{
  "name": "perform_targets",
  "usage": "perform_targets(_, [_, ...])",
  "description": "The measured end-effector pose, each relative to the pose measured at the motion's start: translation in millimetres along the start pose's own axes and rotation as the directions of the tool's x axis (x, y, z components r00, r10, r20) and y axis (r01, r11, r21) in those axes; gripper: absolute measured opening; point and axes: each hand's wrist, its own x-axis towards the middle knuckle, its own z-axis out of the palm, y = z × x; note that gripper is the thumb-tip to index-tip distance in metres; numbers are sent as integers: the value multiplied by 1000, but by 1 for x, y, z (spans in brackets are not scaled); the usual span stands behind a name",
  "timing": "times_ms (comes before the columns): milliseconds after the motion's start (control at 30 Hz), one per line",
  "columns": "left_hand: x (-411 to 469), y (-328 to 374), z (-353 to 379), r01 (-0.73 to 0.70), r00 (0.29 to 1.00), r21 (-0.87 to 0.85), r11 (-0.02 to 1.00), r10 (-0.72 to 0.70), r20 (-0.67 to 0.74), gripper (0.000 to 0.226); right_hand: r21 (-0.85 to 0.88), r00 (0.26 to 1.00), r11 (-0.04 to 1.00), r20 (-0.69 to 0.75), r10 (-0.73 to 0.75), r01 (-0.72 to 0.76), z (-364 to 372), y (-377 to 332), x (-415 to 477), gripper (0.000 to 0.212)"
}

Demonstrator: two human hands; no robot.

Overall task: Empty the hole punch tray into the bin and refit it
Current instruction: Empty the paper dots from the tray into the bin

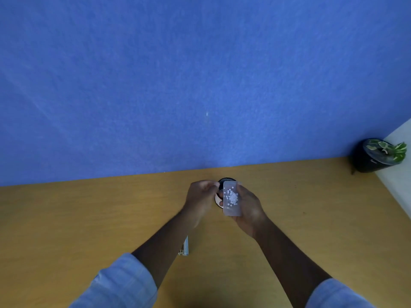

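Note:
My right hand (250, 205) holds the hole punch tray (231, 198), a clear plastic tray with several white paper dots inside, tilted against the small black round bin (226, 181) near the desk's back edge. My left hand (200, 198) is curled at the bin's left rim, its fingertips pinching the rim. The hands hide most of the bin. A pale blue and metal piece of the hole punch (186, 245) shows on the desk beside my left forearm, which hides the rest.
The wooden desk (89, 218) ends at a blue partition wall (200, 85). A black pot with a green-and-white plant (378, 155) stands in the far right corner by a white side wall (398, 183).

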Motion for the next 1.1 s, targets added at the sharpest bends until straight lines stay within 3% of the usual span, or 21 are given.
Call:
perform_targets(100, [15,19,8,16,998,-37,999,-13,57,25,-40,999,999,12,-36,37,6,-14,9,46])
perform_targets(333, [50,37,6,86,988,88,992,-96,120,22,-250,996,965,-25,-84,75,5,-32,38,51])
perform_targets(567, [75,41,6,37,987,212,977,-69,148,16,-499,993,862,-23,-113,87,-3,-35,54,41])
perform_targets(700, [86,38,7,7,994,237,971,-33,107,11,-538,970,826,-59,-237,169,-13,-31,59,40])
perform_targets(833, [93,33,7,-14,997,237,971,-6,82,8,-699,895,669,-94,-436,252,-24,-25,59,31])
perform_targets(967, [98,29,8,-32,998,250,968,16,66,11,-817,872,531,-75,-484,224,-34,-14,55,41])
perform_targets(1100, [98,26,9,-71,996,269,960,54,72,6,-851,854,462,-31,-519,250,-37,-4,49,44])
